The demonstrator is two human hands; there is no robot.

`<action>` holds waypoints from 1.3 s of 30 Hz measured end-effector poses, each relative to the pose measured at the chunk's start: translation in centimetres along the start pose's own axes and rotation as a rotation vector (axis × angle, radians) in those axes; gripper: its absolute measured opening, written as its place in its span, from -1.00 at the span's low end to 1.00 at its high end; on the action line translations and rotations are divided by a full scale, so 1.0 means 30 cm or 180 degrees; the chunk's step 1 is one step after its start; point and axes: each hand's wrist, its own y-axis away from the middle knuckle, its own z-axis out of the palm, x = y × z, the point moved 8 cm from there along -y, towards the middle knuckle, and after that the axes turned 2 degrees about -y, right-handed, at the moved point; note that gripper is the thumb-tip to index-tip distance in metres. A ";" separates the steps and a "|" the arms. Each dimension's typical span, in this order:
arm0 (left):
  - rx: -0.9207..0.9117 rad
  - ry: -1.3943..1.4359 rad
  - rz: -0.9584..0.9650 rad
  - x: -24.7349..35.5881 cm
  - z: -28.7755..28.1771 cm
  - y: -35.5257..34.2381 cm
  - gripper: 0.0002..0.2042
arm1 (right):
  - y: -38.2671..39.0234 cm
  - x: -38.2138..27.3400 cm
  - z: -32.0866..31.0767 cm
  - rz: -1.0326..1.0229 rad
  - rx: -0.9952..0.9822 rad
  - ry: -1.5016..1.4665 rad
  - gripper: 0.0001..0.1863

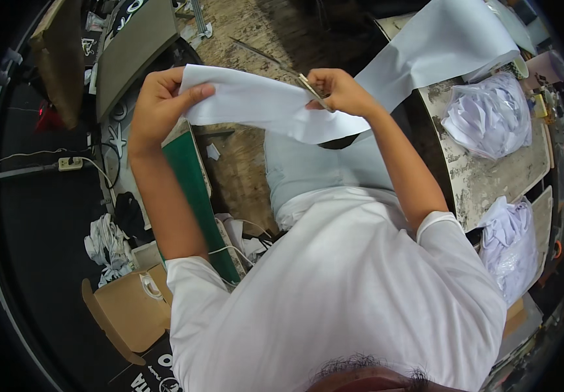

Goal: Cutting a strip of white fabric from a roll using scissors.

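My left hand [164, 101] grips one end of a white fabric strip [249, 101], thumb on top. The strip stretches across in front of me to my right hand [337, 91]. My right hand is closed around a pair of scissors [311, 88], whose long thin blade points up and to the left, above the strip. Its handle is partly hidden by the fingers. Behind my right wrist, a wide length of white fabric [435, 46] drapes over the worktable; whether it joins the strip, I cannot tell.
Two clear plastic bags of white cloth [491, 117] [509, 245] lie on the worn worktable [468, 179] at right. On the left are a green board [194, 186], an open cardboard box [132, 307], a white cloth bundle [107, 245] and a power socket [69, 164] with cables.
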 end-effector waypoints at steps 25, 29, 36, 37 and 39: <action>-0.0992 -0.2235 0.1718 0.507 0.078 -0.119 -0.81 | 0.139 -0.276 -0.023 -0.1077 0.1599 0.0107 -0.67; -0.0883 -0.2450 0.1762 0.535 0.140 -0.101 -0.83 | 0.003 -0.371 -0.007 -0.1121 0.0891 -0.0095 -0.64; -0.0888 -0.2037 0.1675 0.524 0.129 -0.092 -0.79 | -0.092 -0.353 0.134 -0.0651 0.0179 -0.0288 -0.64; -0.0869 -0.2084 0.1774 0.521 0.119 -0.085 -0.77 | -0.090 -0.347 0.125 -0.0723 0.0274 -0.0140 -0.66; -0.0853 -0.2113 0.1873 0.500 0.101 -0.076 -0.74 | -0.074 -0.337 0.102 -0.0601 0.0281 -0.0071 -0.67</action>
